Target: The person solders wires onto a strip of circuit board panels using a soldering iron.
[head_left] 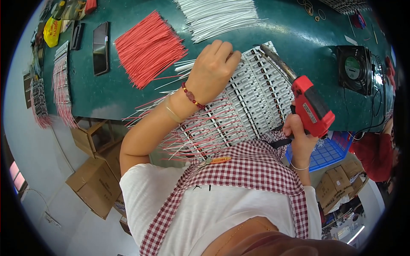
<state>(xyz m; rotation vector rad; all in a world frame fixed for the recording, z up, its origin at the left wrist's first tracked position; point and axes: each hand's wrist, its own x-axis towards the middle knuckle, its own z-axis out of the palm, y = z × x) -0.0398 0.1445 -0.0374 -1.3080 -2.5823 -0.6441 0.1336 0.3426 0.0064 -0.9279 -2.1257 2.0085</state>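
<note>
In my right hand (299, 136) is a red soldering gun (311, 106), gripped by its handle. Its dark metal tip reaches the far edge of a large panel of circuit boards (260, 96), close to the top corner. My left hand (217, 64) is curled over the panel's far left part, fingers bent; what they pinch, if anything, is hidden. Red and white wires (205, 130) stick out leftward from the panel's near rows. Beyond my left arm lie a pile of red wires (147, 49) and a pile of white wires (218, 17).
A phone (101, 49) and wired board strips (62, 85) lie on the green table (98, 96) at left. A black fan (354, 69) stands at right. A blue basket (329, 151) sits below the table's edge, near another person's red sleeve (373, 158). Cardboard boxes (96, 185) stand lower left.
</note>
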